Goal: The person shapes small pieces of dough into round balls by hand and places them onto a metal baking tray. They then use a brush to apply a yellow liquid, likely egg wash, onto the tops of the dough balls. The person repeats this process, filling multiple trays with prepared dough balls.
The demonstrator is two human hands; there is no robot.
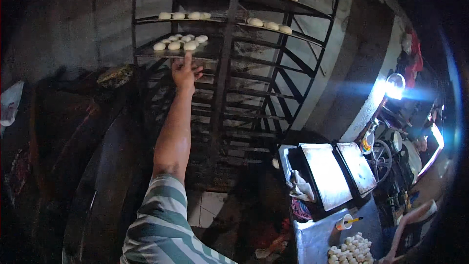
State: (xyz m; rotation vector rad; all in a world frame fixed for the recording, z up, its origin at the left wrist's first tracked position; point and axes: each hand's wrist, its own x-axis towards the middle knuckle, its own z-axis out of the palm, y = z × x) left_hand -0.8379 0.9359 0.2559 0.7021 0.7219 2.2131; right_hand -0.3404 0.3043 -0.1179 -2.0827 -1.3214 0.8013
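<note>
Pale dough balls (174,46) lie on a tray (207,55) in the left half of the rack (229,44). From afar, I have the left hand (184,73) at the tray's front edge, one finger pointing up against it, the others loosely apart. Metal sheets (326,177) lie right of the rack.

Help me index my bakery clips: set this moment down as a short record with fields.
Left hand: raised to the front edge of a loaded tray; grip unclear
Right hand: not in view
Tray load: rounded pale dough balls
Rack: dark, metal-looking, many-tiered; more dough balls on other levels, both sides
Table: at lower right, with two flat metal trays, piled small dough pieces and a cup with a yellow stick-like handle
Lighting: bright lamp at right, dim elsewhere
</note>
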